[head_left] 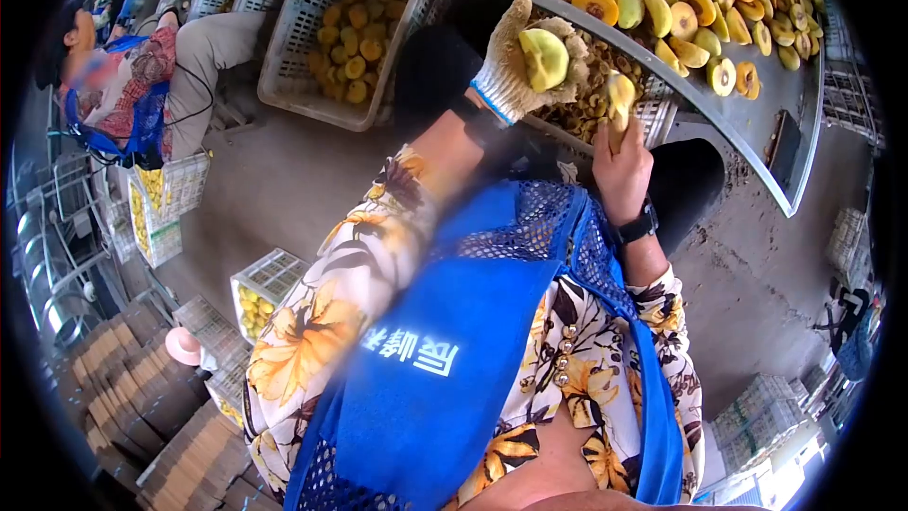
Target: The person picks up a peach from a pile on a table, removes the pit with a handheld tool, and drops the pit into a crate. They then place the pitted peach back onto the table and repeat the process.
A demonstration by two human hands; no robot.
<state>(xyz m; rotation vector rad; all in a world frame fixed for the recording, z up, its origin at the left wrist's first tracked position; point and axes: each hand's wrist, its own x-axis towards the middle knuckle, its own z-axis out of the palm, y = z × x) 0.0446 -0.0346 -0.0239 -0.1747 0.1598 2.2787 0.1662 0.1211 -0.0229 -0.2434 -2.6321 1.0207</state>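
Note:
My left hand [530,61], in a cream knitted glove with a blue cuff, holds a yellow-green fruit [545,60] against its palm and fingers. To its right my right hand [622,166] is bare and closed around a small tool [619,102] that points up; its upper end looks yellowish, and its exact shape is unclear. The two hands are apart, near the edge of a metal table [700,99]. Many halved fruits [683,21], some with brown pits showing, lie on the table. Below the edge, between the hands, is a heap of brownish scraps [588,114].
A white crate [270,66] of fruit pieces stands under the table at left. Another person [123,85] sits at far left. Further crates [265,289] and stacked brown boxes [132,369] stand on the floor. My knees are under the table edge.

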